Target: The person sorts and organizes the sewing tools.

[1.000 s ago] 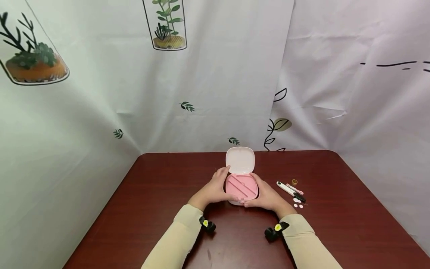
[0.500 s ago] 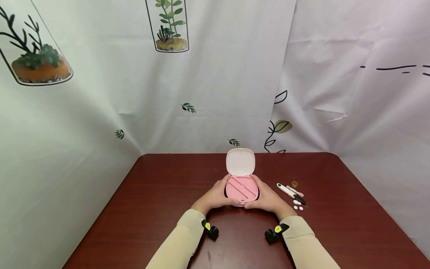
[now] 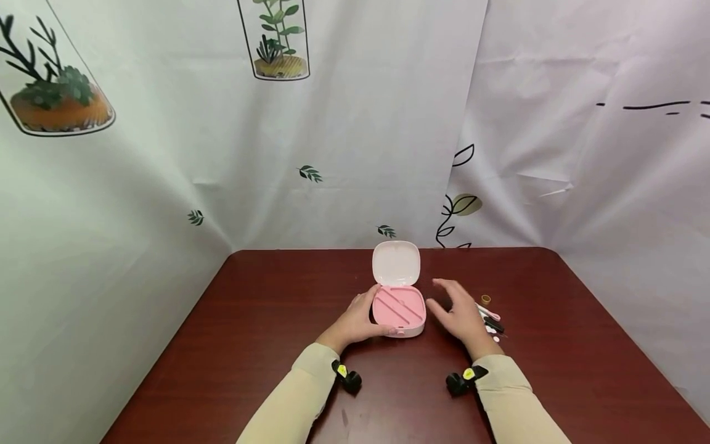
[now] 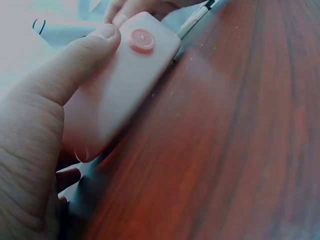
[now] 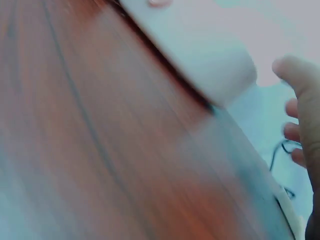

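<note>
A small white case point(image 3: 412, 332) with a pink inner tray point(image 3: 399, 306) stands on the table, its white lid point(image 3: 396, 264) raised at the back. Two diagonal bars cross the tray. My left hand point(image 3: 355, 317) grips the case's left side, thumb along the front and fingers round behind. In the left wrist view, the left thumb point(image 4: 75, 65) lies beside a round pink button point(image 4: 142, 40) on the case front. My right hand point(image 3: 459, 313) is off the case, just to its right, fingers spread and holding nothing. The right wrist view is blurred.
Partly behind the right hand lie a white tool with a black end point(image 3: 492, 324), a pink piece point(image 3: 490, 313) and small white discs point(image 3: 496, 338). A yellowish ring point(image 3: 485, 300) sits beyond them. The brown table point(image 3: 288, 283) meets a printed curtain point(image 3: 355, 123).
My right hand has let go of the case's right side and moved rightward, towards the small things. The left hand has kept its grip, and the lid stays raised.
</note>
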Available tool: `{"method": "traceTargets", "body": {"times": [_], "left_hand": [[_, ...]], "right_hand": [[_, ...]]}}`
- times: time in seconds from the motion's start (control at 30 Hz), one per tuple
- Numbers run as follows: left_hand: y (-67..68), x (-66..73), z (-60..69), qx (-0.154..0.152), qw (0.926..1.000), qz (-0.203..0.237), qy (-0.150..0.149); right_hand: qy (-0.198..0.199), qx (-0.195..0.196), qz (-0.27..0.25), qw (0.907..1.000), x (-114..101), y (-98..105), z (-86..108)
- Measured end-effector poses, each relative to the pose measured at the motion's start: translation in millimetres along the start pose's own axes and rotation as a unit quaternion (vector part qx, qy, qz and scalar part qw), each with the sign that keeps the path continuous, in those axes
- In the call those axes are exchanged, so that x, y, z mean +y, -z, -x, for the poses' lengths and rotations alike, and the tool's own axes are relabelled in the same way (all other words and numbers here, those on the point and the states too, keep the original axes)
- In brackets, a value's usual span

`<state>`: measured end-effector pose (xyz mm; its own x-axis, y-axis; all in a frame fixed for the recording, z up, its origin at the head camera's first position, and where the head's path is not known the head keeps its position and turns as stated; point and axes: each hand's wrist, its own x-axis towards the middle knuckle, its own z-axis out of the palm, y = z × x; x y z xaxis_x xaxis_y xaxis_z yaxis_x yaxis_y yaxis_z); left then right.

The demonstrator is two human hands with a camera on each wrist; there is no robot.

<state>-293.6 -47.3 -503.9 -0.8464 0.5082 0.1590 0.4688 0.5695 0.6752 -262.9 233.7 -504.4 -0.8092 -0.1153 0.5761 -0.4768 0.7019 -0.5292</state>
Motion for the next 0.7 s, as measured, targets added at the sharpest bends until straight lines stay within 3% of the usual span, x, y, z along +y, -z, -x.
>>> {"method": "traceTargets", "body": {"times": [0.07, 0.17, 0.33, 0.7], "left_hand": [[-0.3, -0.1, 0.1, 0.001, 1.0000, 0.000, -0.003], [-0.4, -0.3, 0.3, 0.003, 1.0000, -0.002, -0.004], [0.2, -0.2, 0.8, -0.003, 1.0000, -0.002, 0.004], [-0.1, 0.6, -0.2, -0.011, 0.9996, -0.007, 0.023]], "right_hand": [[-0.018, 0.052, 0.037, 0.9978, 5.0, 6.9, 2.9], [-0.066, 0.079, 0.077, 0.9918, 10.6, 17.8, 9.0], [-0.127, 0.042, 0.130, 0.9825, 16.9, 32.1, 20.1], [-0.158, -0.021, 0.164, 0.9734, 20.3, 41.6, 27.3]]}}
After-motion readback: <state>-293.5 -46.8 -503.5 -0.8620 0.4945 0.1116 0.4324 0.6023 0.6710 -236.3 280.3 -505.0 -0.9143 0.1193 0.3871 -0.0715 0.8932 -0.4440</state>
